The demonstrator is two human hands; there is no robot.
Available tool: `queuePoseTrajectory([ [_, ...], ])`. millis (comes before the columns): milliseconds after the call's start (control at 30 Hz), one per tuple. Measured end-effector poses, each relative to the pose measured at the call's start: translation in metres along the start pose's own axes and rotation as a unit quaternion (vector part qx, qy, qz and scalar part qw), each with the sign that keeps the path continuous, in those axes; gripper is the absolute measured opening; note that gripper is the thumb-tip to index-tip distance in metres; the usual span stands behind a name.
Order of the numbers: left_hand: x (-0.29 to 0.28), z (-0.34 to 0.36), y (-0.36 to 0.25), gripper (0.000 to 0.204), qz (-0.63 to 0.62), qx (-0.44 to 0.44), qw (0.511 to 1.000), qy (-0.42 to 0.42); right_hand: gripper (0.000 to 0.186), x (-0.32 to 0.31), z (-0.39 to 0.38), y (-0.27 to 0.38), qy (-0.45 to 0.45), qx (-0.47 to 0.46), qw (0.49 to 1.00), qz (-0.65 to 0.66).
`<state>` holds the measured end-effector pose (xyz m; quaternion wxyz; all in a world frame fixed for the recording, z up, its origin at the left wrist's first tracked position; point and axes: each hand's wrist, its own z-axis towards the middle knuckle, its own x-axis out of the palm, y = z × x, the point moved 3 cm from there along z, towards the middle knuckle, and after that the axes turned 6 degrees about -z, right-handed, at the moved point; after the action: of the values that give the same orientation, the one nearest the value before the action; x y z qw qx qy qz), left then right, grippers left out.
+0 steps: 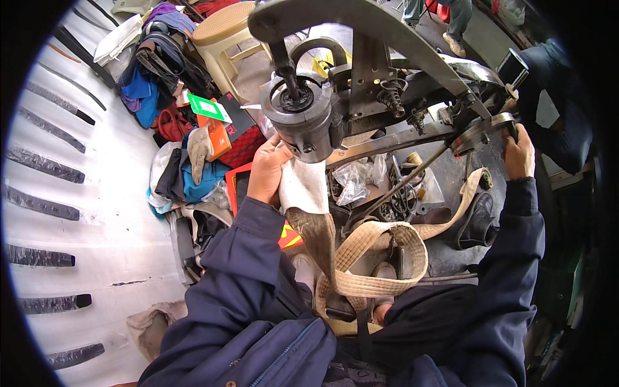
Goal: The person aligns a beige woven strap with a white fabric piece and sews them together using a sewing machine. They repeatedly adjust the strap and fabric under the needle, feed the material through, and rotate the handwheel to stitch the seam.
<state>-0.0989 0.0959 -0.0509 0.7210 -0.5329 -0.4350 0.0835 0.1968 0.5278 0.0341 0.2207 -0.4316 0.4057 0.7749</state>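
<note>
A dark metal hand-cranked sewing machine [303, 122] stands in front of me, its round head toward my left. My left hand [267, 169] is closed at the edge of a white piece of material [304, 187], right beside and below that head. Below the white piece hangs a wide beige woven strap [387, 284], looped over my lap. Part of the strap runs off to the right. My right hand [519, 155] is wrapped round the handle at the rim of the machine's hand wheel [480, 134]. The stitching point under the head is hidden.
A cream plastic stool [225, 26] stands at the far left. Bags, clothes and a red shoebox [244, 132] are piled below it. Plastic bags [354, 184] and small parts lie under the machine, and a black shoe [477, 222] sits at right. Another person's legs [458, 19] show far off.
</note>
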Motion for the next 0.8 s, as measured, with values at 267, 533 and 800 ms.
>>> queuePoseTrajectory([
  [267,0.004,0.0,-0.004,0.04,-0.055,-0.07,0.995,-0.044,0.026,0.01,0.011,-0.025,-0.001,0.046,0.999,0.004],
  [533,-0.001,0.001,-0.004,0.038,-0.035,-0.074,0.996,-0.031,0.031,0.036,0.025,-0.069,-0.017,0.031,0.996,-0.082],
  [800,0.0,0.001,-0.004,0.038,-0.064,-0.069,0.995,-0.018,0.033,0.103,-0.051,-0.025,0.324,0.114,0.937,0.071],
])
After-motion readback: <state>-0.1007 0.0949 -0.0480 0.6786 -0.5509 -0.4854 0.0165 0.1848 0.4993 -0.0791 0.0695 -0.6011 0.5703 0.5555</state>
